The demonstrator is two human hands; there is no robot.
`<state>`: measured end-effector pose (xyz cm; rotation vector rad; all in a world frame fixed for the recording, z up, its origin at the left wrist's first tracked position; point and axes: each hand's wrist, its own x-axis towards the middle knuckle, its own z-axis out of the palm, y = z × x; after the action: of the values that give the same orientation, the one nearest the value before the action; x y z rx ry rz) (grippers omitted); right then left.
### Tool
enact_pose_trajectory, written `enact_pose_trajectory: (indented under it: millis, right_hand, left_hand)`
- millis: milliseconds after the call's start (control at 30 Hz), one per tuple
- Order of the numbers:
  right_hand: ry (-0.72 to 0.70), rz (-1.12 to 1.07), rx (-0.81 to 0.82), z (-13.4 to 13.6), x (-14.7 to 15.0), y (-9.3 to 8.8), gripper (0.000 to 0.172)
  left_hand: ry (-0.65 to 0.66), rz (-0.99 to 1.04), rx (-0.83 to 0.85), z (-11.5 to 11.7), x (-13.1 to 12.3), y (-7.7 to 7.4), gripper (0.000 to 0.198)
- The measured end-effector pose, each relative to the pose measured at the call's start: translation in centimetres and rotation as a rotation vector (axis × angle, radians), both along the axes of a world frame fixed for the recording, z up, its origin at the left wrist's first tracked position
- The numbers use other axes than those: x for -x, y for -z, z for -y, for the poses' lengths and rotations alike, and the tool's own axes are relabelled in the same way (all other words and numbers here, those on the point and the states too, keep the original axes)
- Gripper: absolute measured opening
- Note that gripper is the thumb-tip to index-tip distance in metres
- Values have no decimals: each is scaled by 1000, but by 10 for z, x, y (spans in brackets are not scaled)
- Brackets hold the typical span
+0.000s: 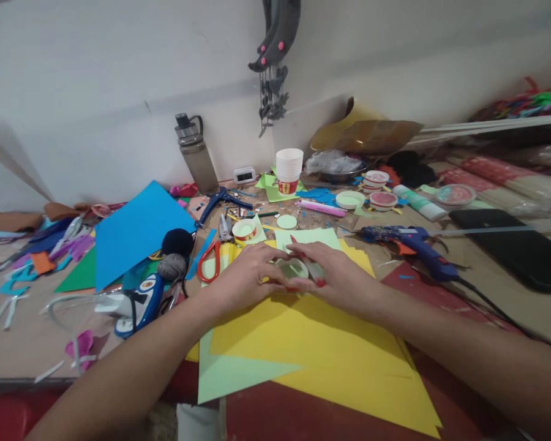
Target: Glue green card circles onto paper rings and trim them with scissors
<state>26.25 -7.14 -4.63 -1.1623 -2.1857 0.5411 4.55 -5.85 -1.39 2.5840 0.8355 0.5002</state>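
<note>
A low, cut-down paper cup [292,269] with a pale green inside sits on the stacked paper in front of me. My left hand [252,271] curls round its left side, thumb and fingertips at the rim. My right hand [337,272] closes on it from the right and also holds a white and red pen [313,267], slanted between the fingers. Both hands partly hide the cup. Beneath lie yellow sheets [312,337] and light green paper [239,373]. Beside my left hand are red-handled scissors [210,262] and another cut-down cup [244,229].
A blue glue gun [404,236] lies at the right, its cord trailing, near a black tray-like object [509,245]. Stacked paper cups [289,168] and a bottle [196,156] stand at the back. Blue card [142,229] and paper scraps cover the left.
</note>
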Motion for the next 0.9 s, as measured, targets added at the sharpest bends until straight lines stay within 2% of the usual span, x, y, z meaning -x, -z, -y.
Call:
enact_pose_trajectory:
  millis: [200,367,533,900]
  right_hand:
    - [170,-239,164,-8,-11,-20,32]
    - [189,-424,326,-23,-15,-34,42]
    - [164,-458,435,-39,-9,-28,23]
    - [244,-339,528,-65,6,-16,35]
  left_hand:
    - [1,-4,10,-1,0,0,11]
    - [-9,-12,-1,-1,0,0,10]
    - [-20,-21,28,0,-1,-5,10]
    - [-21,-63,22,0,-1,-6,15]
